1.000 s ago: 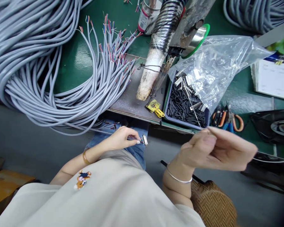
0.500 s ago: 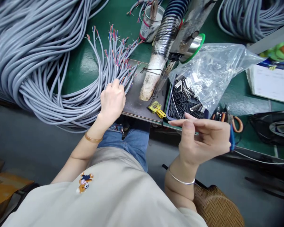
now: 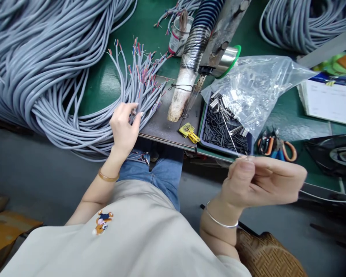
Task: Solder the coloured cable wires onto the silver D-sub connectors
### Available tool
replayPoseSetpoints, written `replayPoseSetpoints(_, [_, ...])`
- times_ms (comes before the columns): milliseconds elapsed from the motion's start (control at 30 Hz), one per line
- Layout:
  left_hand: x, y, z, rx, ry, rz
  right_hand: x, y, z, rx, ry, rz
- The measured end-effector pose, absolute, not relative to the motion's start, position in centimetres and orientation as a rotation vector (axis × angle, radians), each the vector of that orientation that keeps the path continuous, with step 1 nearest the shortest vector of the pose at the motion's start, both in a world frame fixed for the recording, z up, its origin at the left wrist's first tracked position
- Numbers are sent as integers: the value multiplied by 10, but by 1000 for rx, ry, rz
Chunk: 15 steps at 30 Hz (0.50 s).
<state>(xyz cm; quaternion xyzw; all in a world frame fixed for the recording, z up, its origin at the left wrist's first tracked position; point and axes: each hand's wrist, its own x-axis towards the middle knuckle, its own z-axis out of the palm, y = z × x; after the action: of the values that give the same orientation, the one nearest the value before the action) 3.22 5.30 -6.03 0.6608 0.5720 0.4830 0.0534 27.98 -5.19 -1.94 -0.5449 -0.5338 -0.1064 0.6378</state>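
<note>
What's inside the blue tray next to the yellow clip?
The tray holds many small black tubes and some silvery metal parts. A clear plastic bag covers its far end, hiding whatever lies beneath.

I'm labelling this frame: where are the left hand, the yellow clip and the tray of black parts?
left hand [image 3: 123,129], head view, back of the hand
yellow clip [image 3: 189,132], head view, its middle
tray [image 3: 222,149], head view, near rim

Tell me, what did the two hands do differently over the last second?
The left hand let go of the small metal connector it held over the lap, moved up to the bench and now grips a grey cable from the fanned bundle. The right hand stayed by the tray of black parts, pinching a thin wire. Bag, pliers and coils are unchanged.
</note>
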Motion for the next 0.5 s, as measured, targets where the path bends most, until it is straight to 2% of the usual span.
replayPoseSetpoints(100, [34,57,-63,2231,1774,1286,282,-53,-21,-1221,-1229,-227])
replayPoseSetpoints(267, [24,63,-66,2207,1839,1173,287,-57,-27,-1222,-1252,-153])
replayPoseSetpoints(333, [20,63,-64,2095,1772,1247,289,-59,-31,-1233,-1252,-141])
replayPoseSetpoints(467, [29,41,-49,1696,1527,1644,289,-60,-33,-1243,-1260,-124])
replayPoseSetpoints(500, [35,30,-43,1638,1420,1640,289,-61,-32,-1254,-1264,-127])
